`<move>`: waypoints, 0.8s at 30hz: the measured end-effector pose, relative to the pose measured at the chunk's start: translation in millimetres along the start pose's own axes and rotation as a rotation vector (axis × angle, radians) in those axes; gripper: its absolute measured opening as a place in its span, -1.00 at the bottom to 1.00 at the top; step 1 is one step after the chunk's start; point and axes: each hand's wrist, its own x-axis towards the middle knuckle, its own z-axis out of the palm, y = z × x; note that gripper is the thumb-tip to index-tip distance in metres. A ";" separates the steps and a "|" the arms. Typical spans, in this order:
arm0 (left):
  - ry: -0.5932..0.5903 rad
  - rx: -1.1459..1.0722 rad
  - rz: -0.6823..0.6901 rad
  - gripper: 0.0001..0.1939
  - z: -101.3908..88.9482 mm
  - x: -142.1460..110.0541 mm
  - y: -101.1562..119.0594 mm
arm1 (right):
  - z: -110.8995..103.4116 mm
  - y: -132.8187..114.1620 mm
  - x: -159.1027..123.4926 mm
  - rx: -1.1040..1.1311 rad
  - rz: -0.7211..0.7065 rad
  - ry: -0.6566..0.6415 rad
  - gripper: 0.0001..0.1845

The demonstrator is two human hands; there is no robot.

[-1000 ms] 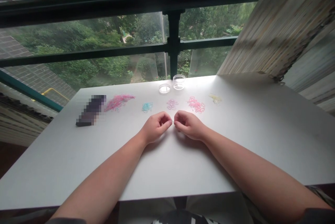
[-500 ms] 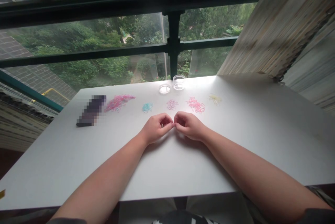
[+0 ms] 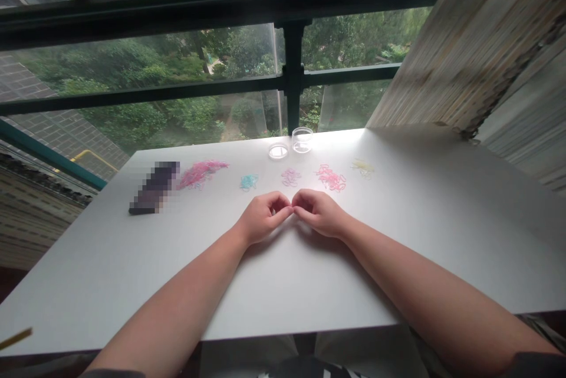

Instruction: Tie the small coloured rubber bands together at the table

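My left hand (image 3: 267, 216) and my right hand (image 3: 318, 211) meet fingertip to fingertip above the middle of the white table (image 3: 247, 301). Both are closed in a pinch, thumb against forefinger; whatever sits between the tips is too small to make out. Just beyond them lie small loose bands in piles sorted by colour: a blue pile (image 3: 249, 181), a lilac pile (image 3: 290, 177), a pink pile (image 3: 331, 178) and a pale yellow pile (image 3: 363, 168). A larger mixed pile (image 3: 202, 174), mostly pink, spreads farther left.
Near the window edge stand a clear round jar (image 3: 302, 140) and its clear lid (image 3: 278, 151). A dark pixelated object (image 3: 154, 188) lies at the left. Behind the table run green window bars (image 3: 293, 53); a striped curtain (image 3: 424, 59) hangs at the right.
The joined fingertips have shifted very slightly left. A thin yellowish strip shows more at the lower left edge. The piles look the same.
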 end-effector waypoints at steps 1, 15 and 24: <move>0.000 0.001 0.000 -0.79 0.1 0.0 -0.2 | -0.2 -0.2 -0.1 -0.002 0.001 0.000 -0.95; 0.032 -0.009 0.014 -0.81 0.8 -0.2 -1.9 | -2.4 -3.4 0.1 0.011 0.021 -0.046 -0.85; 0.063 -0.010 0.000 -0.80 0.7 1.1 -2.5 | -2.9 -2.2 -0.7 0.011 -0.019 -0.059 -0.90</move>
